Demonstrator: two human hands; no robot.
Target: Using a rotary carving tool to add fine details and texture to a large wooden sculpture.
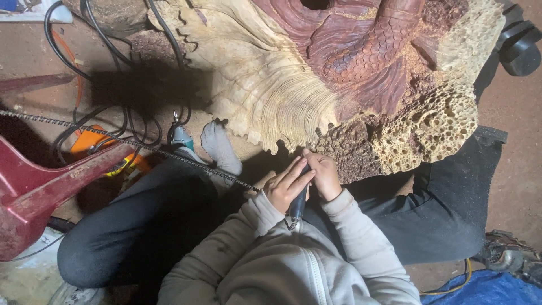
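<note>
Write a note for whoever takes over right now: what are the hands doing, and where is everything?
Left hand and right hand both grip a dark handheld carving tool, its tip hidden at the lower edge of the big wood carving.
Done: scales, ridges and honeycomb texture already cut across the wood.
Left: cannot tell from here.
Nearby: black cables, a red stool.

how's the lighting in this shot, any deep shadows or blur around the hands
Head view: warm light falls evenly on the carved wood sculpture, its ridges sharp; a heavy dark shadow blots the cables at upper left; the person's lap below is dim; the left hand and right hand on the dark rotary tool are lit and in focus, with no glare.
</note>
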